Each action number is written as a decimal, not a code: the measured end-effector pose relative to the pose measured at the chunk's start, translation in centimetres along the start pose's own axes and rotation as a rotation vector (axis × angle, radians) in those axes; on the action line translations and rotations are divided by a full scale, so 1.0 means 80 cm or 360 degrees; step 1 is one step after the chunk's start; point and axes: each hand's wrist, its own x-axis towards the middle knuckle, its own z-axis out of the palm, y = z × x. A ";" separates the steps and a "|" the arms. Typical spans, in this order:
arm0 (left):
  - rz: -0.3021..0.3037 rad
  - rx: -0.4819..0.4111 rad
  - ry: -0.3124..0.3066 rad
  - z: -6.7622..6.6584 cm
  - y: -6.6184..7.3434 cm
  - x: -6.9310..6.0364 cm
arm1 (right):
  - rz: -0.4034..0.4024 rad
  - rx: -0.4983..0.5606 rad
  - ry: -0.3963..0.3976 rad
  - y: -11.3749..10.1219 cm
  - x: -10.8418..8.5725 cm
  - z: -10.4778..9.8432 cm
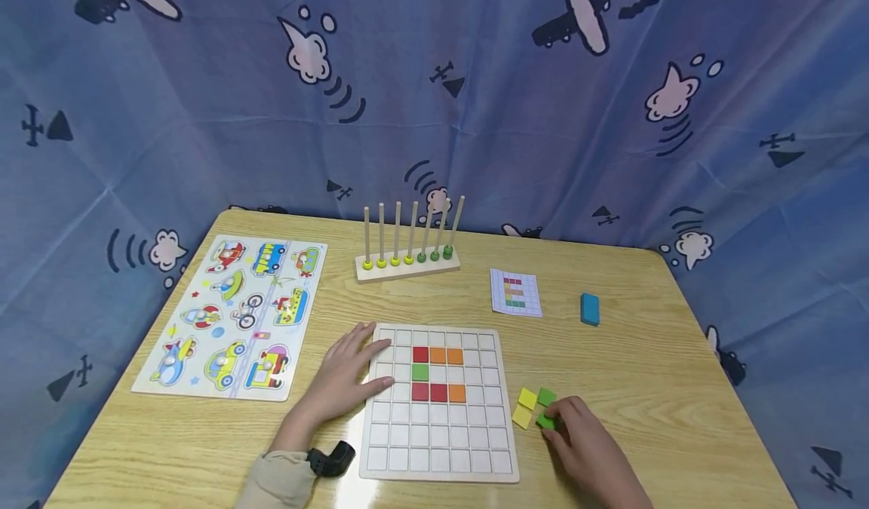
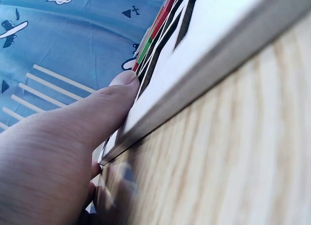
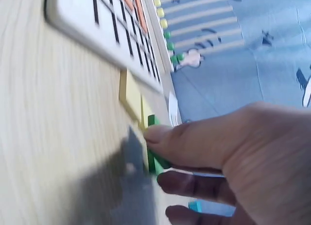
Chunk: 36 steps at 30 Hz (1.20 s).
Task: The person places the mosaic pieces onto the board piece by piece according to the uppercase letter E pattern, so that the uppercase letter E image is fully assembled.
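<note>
Blue airplane-print curtain (image 1: pixel 434 147) hangs behind your wooden desk (image 1: pixel 652 388). Your left hand (image 1: pixel 345 377) rests, fingers extended, at the left edge of the white grid board (image 1: pixel 460 461), while your right hand (image 1: pixel 582 440) pinches a green tile (image 1: pixel 544 421) right of that board, beside a second green tile (image 1: pixel 546 396) and two yellow tiles (image 1: pixel 526 398).

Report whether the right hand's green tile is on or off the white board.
Off: the right hand pinches the green tile beside the white board.

Glossy wood-grain table (image 1: pixel 652 366), smooth grid board (image 1: pixel 440 438), creased cloth curtain (image 1: pixel 421 64), paper card (image 1: pixel 516 293), smooth wooden pegs (image 1: pixel 397 230)
</note>
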 end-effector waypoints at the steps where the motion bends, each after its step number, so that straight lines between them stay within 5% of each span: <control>1: 0.0000 -0.0001 -0.0001 0.000 0.000 0.000 | -0.0023 0.0012 0.0009 -0.005 0.001 0.000; 8: 0.0001 -0.0003 -0.0003 0.000 0.001 0.000 | -0.0295 0.0104 0.0045 -0.039 0.017 0.008; 24: -0.0024 0.0006 -0.0027 -0.002 0.002 -0.001 | -0.0905 0.0035 -0.0031 -0.129 0.056 0.046; 36: 0.0004 -0.0006 0.0008 0.000 0.000 -0.001 | -0.0967 0.0004 -0.0074 -0.145 0.062 0.060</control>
